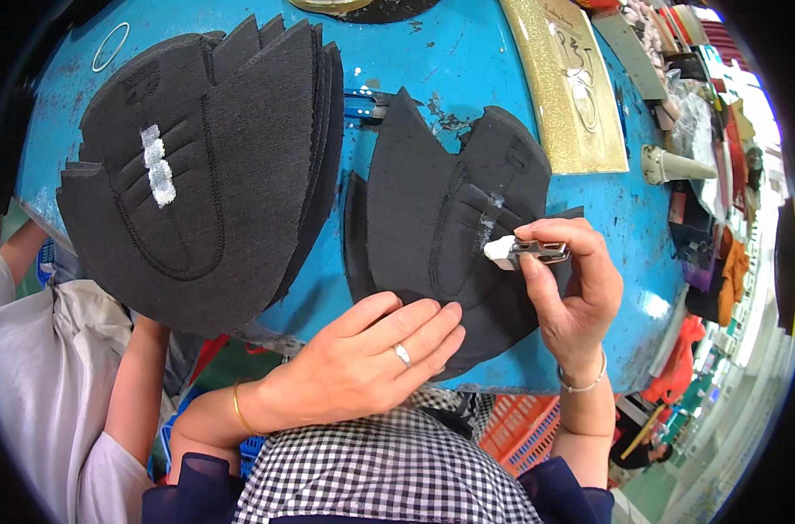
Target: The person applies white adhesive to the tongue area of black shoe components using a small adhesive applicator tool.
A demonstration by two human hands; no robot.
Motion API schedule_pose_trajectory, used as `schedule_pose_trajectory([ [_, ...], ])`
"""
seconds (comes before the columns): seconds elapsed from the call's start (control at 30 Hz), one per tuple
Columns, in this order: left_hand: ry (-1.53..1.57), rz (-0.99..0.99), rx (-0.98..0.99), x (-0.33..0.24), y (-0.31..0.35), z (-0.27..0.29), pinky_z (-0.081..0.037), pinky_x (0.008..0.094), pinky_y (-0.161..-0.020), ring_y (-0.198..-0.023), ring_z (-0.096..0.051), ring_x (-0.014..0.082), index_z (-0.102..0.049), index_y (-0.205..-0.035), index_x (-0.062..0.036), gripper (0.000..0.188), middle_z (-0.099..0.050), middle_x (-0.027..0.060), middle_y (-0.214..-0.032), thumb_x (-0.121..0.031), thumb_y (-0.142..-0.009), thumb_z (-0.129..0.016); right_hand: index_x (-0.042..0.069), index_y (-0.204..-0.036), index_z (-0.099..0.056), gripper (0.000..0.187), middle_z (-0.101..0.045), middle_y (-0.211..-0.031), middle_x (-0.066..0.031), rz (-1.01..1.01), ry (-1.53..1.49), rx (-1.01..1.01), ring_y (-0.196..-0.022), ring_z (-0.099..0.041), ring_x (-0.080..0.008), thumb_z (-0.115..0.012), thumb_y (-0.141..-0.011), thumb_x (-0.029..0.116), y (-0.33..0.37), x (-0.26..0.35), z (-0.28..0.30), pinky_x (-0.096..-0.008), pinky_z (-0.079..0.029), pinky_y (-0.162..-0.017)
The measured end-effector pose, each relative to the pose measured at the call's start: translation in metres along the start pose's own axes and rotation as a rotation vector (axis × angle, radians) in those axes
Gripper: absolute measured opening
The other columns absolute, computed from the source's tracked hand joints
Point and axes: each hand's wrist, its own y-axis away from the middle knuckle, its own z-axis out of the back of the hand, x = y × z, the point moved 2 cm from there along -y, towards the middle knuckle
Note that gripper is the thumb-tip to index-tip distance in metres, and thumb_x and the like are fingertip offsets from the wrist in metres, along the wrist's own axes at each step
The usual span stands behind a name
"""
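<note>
My right hand point(583, 284) pinches a metal clip point(544, 252) that grips a small white pad point(501, 253). The pad touches or hovers just over a black padded fabric piece point(406, 179) with curved stitching, beside a thin whitish smear point(488, 218) at its middle. Across the near edge of that piece, my left hand point(376, 354) lies flat, fingers stretched out. More black pieces lie beneath it. To the left sits a thicker stack of similar pieces point(262, 175); its top one carries a white patch point(160, 170).
Behind the black pieces, a blue-handled tool point(362, 106) lies on the blue table point(459, 52). A gold glittery sheet point(572, 87) is at the far right, near a pale cone point(677, 166). Another person's arm point(135, 384) is at the left. A red basket point(520, 428) stands below the table edge.
</note>
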Motion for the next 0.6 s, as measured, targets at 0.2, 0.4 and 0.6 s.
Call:
schedule_pose_trajectory([
  [0.2, 0.048, -0.055, 0.027, -0.003, 0.001, -0.001, -0.052, 0.0310, -0.078, -0.091, -0.065, 0.0160, -0.075, -0.104, -0.0061, 0.025, -0.069, 0.0058, -0.108, -0.015, -0.083, -0.064, -0.002, -0.112, -0.060, 0.026, -0.068, -0.108, -0.0116, -0.211, -0.232, -0.145, -0.095, -0.063, -0.0146, -0.067, -0.088, -0.006, 0.002, -0.008, 0.017, -0.0264, -0.050, -0.085],
  [0.4, 0.059, -0.049, 0.030, -0.005, 0.000, -0.002, -0.052, 0.0313, -0.077, -0.091, -0.064, 0.0146, -0.077, -0.101, -0.0066, 0.023, -0.069, 0.0056, -0.108, -0.015, -0.083, -0.066, -0.001, -0.112, -0.060, 0.027, -0.069, -0.107, -0.0121, -0.175, -0.273, -0.095, -0.093, -0.063, -0.0160, -0.068, -0.087, -0.005, 0.013, -0.012, 0.011, -0.0279, -0.050, -0.083],
  [0.6, 0.053, -0.044, 0.052, -0.003, -0.002, 0.000, -0.051, 0.0306, -0.075, -0.091, -0.065, 0.0142, -0.077, -0.099, -0.0077, 0.021, -0.070, 0.0045, -0.106, -0.016, -0.082, -0.067, 0.001, -0.106, -0.066, 0.030, -0.072, -0.098, -0.0116, -0.027, -0.091, 0.054, -0.086, -0.067, -0.0222, -0.075, -0.078, -0.005, 0.007, -0.002, -0.001, -0.0310, -0.052, -0.076],
])
